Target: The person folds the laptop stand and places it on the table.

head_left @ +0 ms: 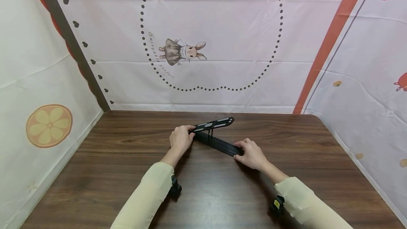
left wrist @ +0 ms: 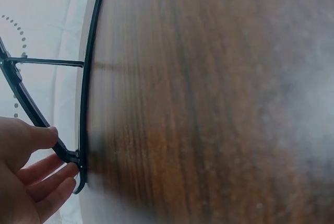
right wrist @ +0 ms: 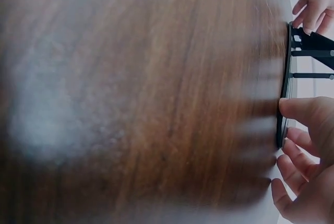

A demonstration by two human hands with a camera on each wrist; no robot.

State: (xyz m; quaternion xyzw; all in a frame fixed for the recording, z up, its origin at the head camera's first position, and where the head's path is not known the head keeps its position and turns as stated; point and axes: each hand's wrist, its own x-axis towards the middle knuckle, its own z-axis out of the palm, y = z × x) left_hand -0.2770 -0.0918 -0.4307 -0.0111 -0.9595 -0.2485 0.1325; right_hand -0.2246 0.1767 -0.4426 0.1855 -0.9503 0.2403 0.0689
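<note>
A black folding stand (head_left: pixel 219 145), which looks like a laptop stand, lies slantwise on the table with its upper arm (head_left: pixel 213 124) raised. A thin prop (left wrist: pixel 52 62) holds that arm up from the flat base (left wrist: pixel 86 85). At the hinged end, my left hand (head_left: pixel 181 139) grips the stand, thumb on the upper arm and fingers by the hinge. My right hand (head_left: pixel 252 154) holds the base's other end, with the thumb on one edge and fingers on the opposite one. In the right wrist view the base (right wrist: pixel 286 85) shows edge-on beside my right thumb.
The brown wooden table (head_left: pixel 203 190) spreads out around the stand. Behind it hangs a white printed cloth (head_left: pixel 222 31), with more cloth along the left and right sides. Small black devices (head_left: pixel 175 186) sit at both wrists.
</note>
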